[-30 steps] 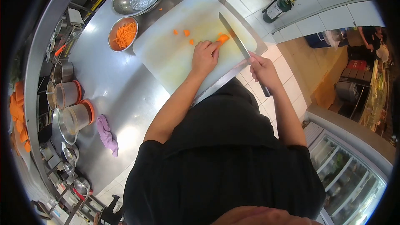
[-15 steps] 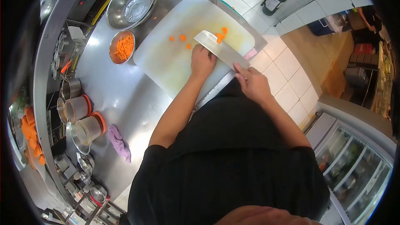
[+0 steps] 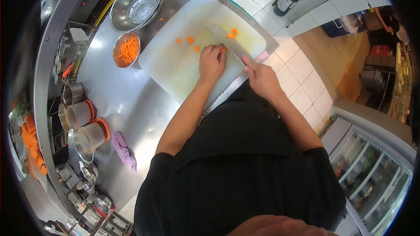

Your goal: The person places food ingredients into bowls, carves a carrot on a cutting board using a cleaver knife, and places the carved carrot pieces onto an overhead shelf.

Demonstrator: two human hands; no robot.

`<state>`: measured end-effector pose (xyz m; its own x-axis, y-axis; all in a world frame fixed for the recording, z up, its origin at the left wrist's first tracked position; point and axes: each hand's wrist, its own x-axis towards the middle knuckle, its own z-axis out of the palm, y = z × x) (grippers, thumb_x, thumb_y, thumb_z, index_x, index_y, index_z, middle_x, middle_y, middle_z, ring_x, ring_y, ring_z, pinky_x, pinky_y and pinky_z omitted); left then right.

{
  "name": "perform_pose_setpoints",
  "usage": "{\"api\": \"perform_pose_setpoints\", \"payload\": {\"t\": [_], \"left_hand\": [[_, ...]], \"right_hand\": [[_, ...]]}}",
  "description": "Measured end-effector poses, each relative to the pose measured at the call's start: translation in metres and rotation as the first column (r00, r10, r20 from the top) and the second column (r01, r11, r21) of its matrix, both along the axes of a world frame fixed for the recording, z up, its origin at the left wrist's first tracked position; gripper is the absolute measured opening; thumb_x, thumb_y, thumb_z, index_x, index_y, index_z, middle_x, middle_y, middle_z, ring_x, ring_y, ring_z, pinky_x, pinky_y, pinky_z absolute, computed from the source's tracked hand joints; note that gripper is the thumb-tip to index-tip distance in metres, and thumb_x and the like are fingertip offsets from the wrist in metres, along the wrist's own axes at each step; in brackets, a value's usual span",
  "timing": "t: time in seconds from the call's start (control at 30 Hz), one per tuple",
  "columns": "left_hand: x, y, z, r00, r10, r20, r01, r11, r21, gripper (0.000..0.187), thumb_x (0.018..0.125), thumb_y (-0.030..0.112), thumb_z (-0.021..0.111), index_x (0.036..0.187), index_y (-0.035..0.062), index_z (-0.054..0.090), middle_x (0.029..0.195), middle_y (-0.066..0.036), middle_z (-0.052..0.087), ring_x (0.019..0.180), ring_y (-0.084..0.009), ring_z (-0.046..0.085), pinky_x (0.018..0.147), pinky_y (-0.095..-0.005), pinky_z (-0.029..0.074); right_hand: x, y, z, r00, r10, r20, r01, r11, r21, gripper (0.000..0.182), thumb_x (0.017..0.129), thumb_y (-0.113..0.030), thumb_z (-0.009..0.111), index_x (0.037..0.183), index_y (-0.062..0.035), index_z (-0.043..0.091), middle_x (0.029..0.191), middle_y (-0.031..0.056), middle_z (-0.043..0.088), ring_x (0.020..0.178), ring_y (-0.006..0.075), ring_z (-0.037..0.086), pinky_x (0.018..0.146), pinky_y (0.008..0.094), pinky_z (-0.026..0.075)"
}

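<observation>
left hand, curled onto carrot; right hand, apart from it, clamped on knife, right of carrot; board beneath; bowl of strips, left of board.

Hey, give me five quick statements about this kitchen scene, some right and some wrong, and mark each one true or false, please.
1. The right hand holds a knife. True.
2. The left hand is at a carrot piece beside the blade. True.
3. The cutting board has no other carrot on it. False: several loose chunks lie on it.
4. Carrot strips sit in the smaller metal bowl. True.
5. The purple cloth lies on the cutting board. False: the cloth is on the metal table.
</observation>
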<state>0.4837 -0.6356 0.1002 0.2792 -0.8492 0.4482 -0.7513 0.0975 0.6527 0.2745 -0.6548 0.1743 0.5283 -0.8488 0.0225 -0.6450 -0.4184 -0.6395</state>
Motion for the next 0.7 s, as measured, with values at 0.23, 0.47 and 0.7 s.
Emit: {"api": "perform_pose_setpoints", "payload": {"t": [0.23, 0.47, 0.7], "left_hand": [[0.002, -0.002, -0.001, 0.993, 0.025, -0.114, -0.022, 0.999, 0.028, 0.026, 0.085, 0.01, 0.071, 0.111, 0.0059, 0.073, 0.094, -0.012, 0.067, 0.091, -0.0321, 0.064, 0.084, -0.0428, 0.051], [0.002, -0.01, 0.006, 0.993, 0.094, -0.077, -0.073, 0.968, 0.239, 0.029, 0.086, 0.016, 0.072, 0.113, 0.0058, 0.07, 0.1, -0.013, 0.066, 0.092, -0.0325, 0.064, 0.085, -0.0433, 0.052], [0.008, -0.023, 0.02, 0.962, -0.023, -0.272, 0.084, 0.973, 0.215, 0.039, 0.084, 0.006, 0.069, 0.122, 0.0061, 0.065, 0.106, -0.013, 0.061, 0.068, -0.0168, 0.062, 0.067, -0.0319, 0.053]], "right_hand": [[-0.015, -0.04, 0.029, 0.891, -0.408, 0.199, 0.101, 0.605, 0.79, 0.04, 0.108, -0.028, 0.05, 0.14, -0.0069, 0.062, 0.072, 0.0031, 0.057, 0.057, 0.0128, 0.056, 0.052, 0.0291, 0.05], [-0.022, -0.034, 0.024, 0.891, -0.381, 0.247, 0.055, 0.63, 0.775, 0.044, 0.11, -0.027, 0.048, 0.148, -0.0062, 0.055, 0.073, 0.0004, 0.056, 0.053, 0.0084, 0.052, 0.05, 0.025, 0.046], [-0.024, -0.033, 0.032, 0.959, -0.226, 0.169, 0.057, 0.741, 0.669, 0.042, 0.11, -0.027, 0.047, 0.148, -0.0141, 0.058, 0.072, -0.0004, 0.055, 0.054, 0.008, 0.053, 0.051, 0.0251, 0.048]]}}
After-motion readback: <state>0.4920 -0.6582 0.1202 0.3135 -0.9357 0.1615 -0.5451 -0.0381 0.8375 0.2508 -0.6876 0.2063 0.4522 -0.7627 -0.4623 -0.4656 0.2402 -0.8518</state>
